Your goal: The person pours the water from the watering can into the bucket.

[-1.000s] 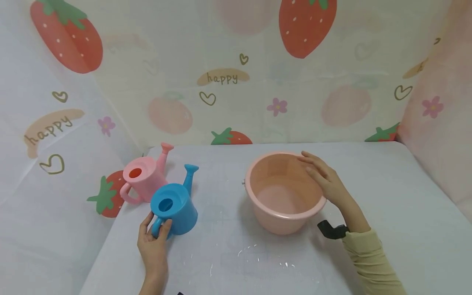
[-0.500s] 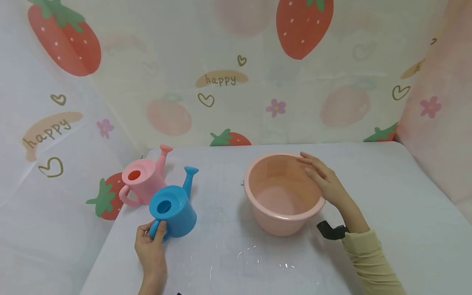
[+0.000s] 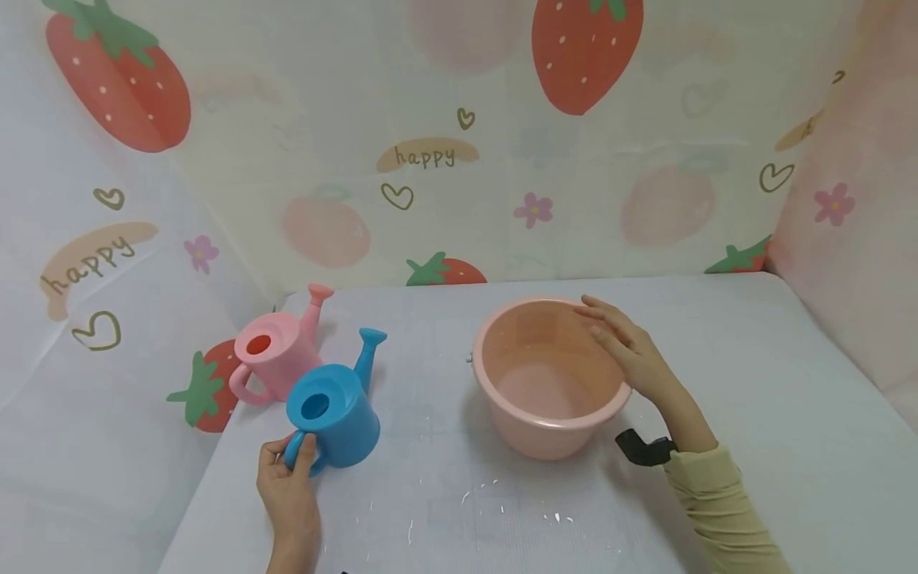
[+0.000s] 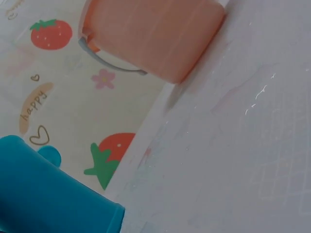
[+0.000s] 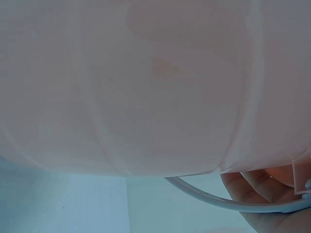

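My left hand (image 3: 289, 488) grips the handle of a blue watering can (image 3: 347, 434), thumb on the near side, fingers curled behind it. The can stands upright, its spout pointing away to the back; part of its blue body (image 4: 53, 194) fills the lower left of the left wrist view. Over the right rim of a pink bucket (image 3: 545, 437) lies my right hand (image 3: 634, 355), fingers reaching inside. The right wrist view has the bucket wall (image 5: 160, 97) close up, with fingers (image 5: 262, 187) at the rim beside the grey bail handle (image 5: 233, 203).
Behind the blue can, at the table's left edge, stands a pink watering can (image 3: 276, 355), partly covered by it. A white-covered table (image 3: 430, 510) carries everything. Strawberry-printed curtains (image 3: 344, 104) enclose the back and both sides. A black wrist mount (image 3: 645, 448) sticks out from the right sleeve.
My left fingers have closed more fully around the blue can's handle, and hand and can have shifted slightly left and nearer. The right hand stays on the bucket rim. The view drifts slightly.
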Demonstrator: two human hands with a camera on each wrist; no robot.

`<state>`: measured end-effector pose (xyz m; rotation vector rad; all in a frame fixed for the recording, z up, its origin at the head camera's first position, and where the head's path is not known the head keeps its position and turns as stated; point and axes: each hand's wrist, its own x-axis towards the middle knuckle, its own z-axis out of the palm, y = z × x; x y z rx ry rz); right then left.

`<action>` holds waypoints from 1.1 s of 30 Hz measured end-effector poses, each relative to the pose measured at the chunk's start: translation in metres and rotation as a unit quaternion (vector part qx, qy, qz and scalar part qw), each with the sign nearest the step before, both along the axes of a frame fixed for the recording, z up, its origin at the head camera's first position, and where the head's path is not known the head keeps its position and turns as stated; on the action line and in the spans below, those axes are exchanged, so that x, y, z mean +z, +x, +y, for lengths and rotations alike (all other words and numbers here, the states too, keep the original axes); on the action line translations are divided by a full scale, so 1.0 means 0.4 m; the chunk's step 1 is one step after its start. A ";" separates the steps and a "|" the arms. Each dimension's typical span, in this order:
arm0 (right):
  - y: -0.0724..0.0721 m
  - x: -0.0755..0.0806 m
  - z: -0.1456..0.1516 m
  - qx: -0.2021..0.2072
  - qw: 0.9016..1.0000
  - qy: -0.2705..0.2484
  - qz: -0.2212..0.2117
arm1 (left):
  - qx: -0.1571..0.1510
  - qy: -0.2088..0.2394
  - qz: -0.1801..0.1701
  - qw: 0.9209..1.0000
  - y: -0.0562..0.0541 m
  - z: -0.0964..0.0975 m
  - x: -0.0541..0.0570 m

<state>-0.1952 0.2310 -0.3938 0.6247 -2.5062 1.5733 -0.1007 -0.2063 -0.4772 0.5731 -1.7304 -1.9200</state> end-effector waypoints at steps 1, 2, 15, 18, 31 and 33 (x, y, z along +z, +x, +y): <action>0.000 0.001 0.000 0.000 1.000 0.000 0.001 | -0.001 0.002 0.002 1.000 0.001 -0.001 0.002; 0.000 0.001 0.000 0.001 1.000 -0.002 0.001 | -0.002 0.005 0.004 1.000 0.002 -0.002 0.003; 0.000 0.003 0.001 -0.001 1.000 -0.001 -0.002 | -0.042 0.067 0.089 0.993 0.008 -0.019 0.069; 0.002 0.003 0.000 -0.002 1.000 -0.001 -0.005 | -0.049 0.068 0.092 0.992 0.008 -0.016 0.082; 0.001 0.002 0.001 0.000 1.000 -0.007 -0.006 | -0.082 0.057 0.063 0.993 0.007 0.004 0.133; 0.000 0.002 0.001 0.001 1.000 -0.007 -0.004 | -0.088 0.060 0.059 0.993 0.007 0.008 0.141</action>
